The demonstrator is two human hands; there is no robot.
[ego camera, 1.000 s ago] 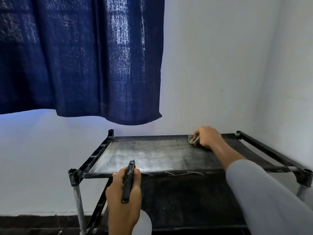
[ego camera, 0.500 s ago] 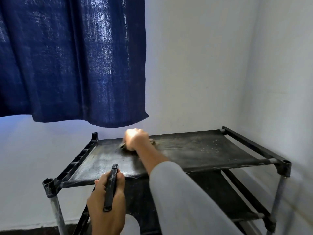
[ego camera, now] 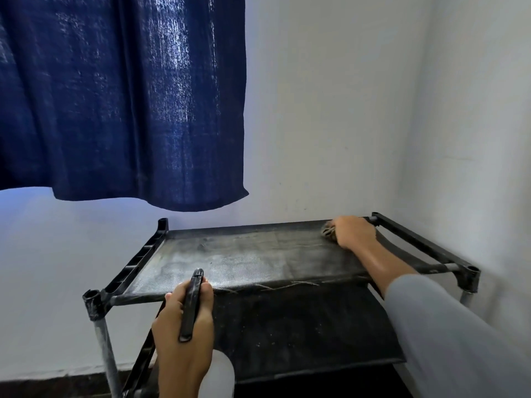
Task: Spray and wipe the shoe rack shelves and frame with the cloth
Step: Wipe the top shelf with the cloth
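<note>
A black shoe rack (ego camera: 132, 268) with fabric shelves stands in the room's corner. Its top shelf (ego camera: 247, 257) looks wet and streaked. My right hand (ego camera: 355, 232) presses a crumpled grey cloth (ego camera: 327, 231) onto the far right corner of that shelf. My left hand (ego camera: 184, 334) grips a spray bottle (ego camera: 192, 305) with a black trigger head and a white body, held in front of the rack's front rail. A lower shelf (ego camera: 301, 334) shows beneath, dusty with pale specks.
A dark blue curtain (ego camera: 120, 99) hangs above the rack's left half. White walls (ego camera: 330, 110) close in behind and on the right. A dark floor strip (ego camera: 57, 386) runs along the bottom left.
My right hand has swept the cloth from the shelf's left-middle back to the far right corner. The left hand keeps hold of the spray bottle. The view has shifted slightly.
</note>
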